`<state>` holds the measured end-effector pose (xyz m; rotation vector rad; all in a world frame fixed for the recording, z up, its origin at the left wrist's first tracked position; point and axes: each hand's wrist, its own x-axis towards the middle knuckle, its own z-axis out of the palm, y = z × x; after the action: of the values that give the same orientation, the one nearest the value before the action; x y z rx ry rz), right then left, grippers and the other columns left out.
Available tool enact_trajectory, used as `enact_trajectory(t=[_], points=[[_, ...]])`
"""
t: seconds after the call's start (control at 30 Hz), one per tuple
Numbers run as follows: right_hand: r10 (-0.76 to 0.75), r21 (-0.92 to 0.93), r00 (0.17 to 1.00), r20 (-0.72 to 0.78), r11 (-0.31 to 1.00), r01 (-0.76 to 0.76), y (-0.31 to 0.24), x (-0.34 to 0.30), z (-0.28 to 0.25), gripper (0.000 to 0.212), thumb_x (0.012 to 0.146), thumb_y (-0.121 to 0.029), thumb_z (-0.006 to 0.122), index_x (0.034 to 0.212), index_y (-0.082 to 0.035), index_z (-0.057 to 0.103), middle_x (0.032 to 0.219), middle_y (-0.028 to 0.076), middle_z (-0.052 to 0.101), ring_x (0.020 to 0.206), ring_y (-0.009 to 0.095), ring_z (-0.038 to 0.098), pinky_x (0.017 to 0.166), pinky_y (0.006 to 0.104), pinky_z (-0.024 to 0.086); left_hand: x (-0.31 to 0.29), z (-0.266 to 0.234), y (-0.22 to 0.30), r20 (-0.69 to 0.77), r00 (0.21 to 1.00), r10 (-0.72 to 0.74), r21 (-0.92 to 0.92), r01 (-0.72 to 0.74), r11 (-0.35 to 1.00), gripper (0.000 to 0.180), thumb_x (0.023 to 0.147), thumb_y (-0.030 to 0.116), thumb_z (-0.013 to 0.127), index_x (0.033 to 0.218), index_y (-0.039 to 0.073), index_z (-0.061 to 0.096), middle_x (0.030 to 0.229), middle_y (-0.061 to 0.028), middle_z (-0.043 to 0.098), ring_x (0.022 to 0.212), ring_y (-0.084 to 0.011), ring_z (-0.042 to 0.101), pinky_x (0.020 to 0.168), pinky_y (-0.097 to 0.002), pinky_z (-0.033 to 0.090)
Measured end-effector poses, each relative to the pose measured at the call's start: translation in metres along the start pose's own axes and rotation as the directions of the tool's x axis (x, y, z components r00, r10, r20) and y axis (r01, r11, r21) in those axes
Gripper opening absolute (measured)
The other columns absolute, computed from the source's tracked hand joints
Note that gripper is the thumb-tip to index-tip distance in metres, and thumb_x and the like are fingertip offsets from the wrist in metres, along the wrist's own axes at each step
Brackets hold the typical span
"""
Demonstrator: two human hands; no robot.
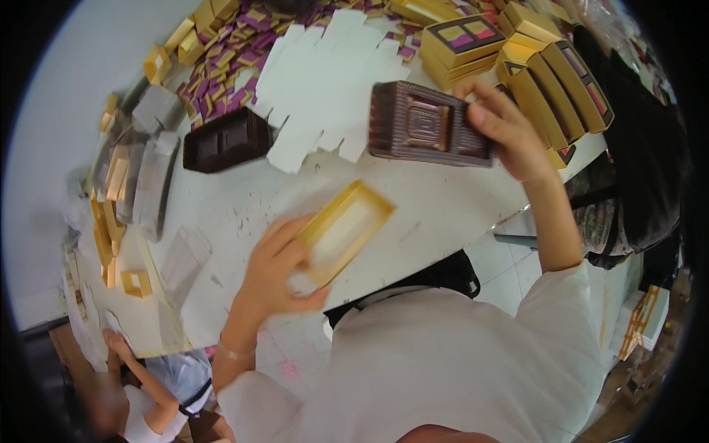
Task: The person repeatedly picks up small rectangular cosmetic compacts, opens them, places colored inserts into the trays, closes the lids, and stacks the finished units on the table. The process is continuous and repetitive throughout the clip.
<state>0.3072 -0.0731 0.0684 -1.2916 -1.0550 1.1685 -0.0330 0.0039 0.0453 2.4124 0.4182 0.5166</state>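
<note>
My left hand (277,269) grips one end of a shallow gold cardboard box (351,224), open at the top with a pale inside, tilted just over the table's near edge. Its outline is smeared a little by motion. My right hand (511,129) has its fingers and thumb closed on the right end of a dark brown moulded plastic tray (427,124), held above the table. The tray and the gold box are apart. A second dark brown tray (227,140) lies on the table to the left, beside a stack of white cut card sheets (321,85).
Small purple and gold pieces (221,70) are heaped at the back of the white table (413,214). Gold boxes with windowed lids (461,46) stand stacked at the far right. Clear plastic covers (155,177) line the left side. Another person (144,402) works at lower left.
</note>
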Motion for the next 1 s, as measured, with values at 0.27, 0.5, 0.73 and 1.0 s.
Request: enact_trajectory(t=[0.27, 0.5, 0.73, 1.0], points=[[-0.024, -0.493, 0.993, 0.116, 0.866, 0.078, 0.008, -0.018, 0.01, 0.018, 0.084, -0.021, 0.066, 0.087, -0.004, 0.062, 0.078, 0.003, 0.056, 0.069, 0.011, 0.053, 0.06, 0.0252, 0.041, 0.048, 0.038, -0.012, 0.064, 0.998, 0.023, 0.191, -0.035, 0.981, 0.082, 0.06, 0.03, 0.079, 0.13, 0.008, 0.042, 0.12, -0.0107, 0.056, 0.105, -0.0314, 0.048, 0.088, -0.0409, 0.039], [-0.121, -0.77, 0.987, 0.106, 0.618, 0.159, 0.035, -0.016, 0.066, 0.026, 0.086, -0.028, 0.06, 0.096, -0.004, 0.061, 0.108, 0.012, 0.055, 0.075, 0.025, 0.058, 0.065, 0.0331, 0.046, 0.056, 0.051, -0.018, 0.01, 1.0, -0.009, 0.199, 0.007, 0.98, 0.085, 0.06, 0.04, 0.079, 0.132, 0.01, 0.044, 0.109, -0.0087, 0.057, 0.088, -0.0273, 0.054, 0.076, -0.0368, 0.046], [-0.231, -0.66, 0.877, 0.422, 0.585, 0.472, 0.019, -0.025, 0.024, 0.046, 0.081, -0.024, 0.066, 0.122, -0.007, 0.055, 0.128, 0.019, 0.046, 0.089, 0.029, 0.054, 0.079, 0.0377, 0.045, 0.062, 0.05, -0.027, 0.037, 0.999, 0.031, 0.16, -0.036, 0.987, 0.076, 0.064, 0.033, 0.079, 0.13, 0.011, 0.047, 0.106, -0.0092, 0.057, 0.091, -0.0273, 0.058, 0.076, -0.0372, 0.048], [-0.319, -0.542, 0.809, 0.494, 0.615, 0.573, 0.046, -0.031, 0.021, 0.042, 0.071, -0.005, 0.074, 0.111, -0.005, 0.063, 0.129, 0.019, 0.045, 0.097, 0.027, 0.054, 0.077, 0.0324, 0.048, 0.066, 0.047, -0.035, 0.091, 0.995, -0.036, -0.019, 0.038, 0.999, 0.088, 0.06, 0.029, 0.082, 0.134, 0.012, 0.039, 0.112, -0.0122, 0.058, 0.1, -0.0312, 0.058, 0.083, -0.0388, 0.047]])
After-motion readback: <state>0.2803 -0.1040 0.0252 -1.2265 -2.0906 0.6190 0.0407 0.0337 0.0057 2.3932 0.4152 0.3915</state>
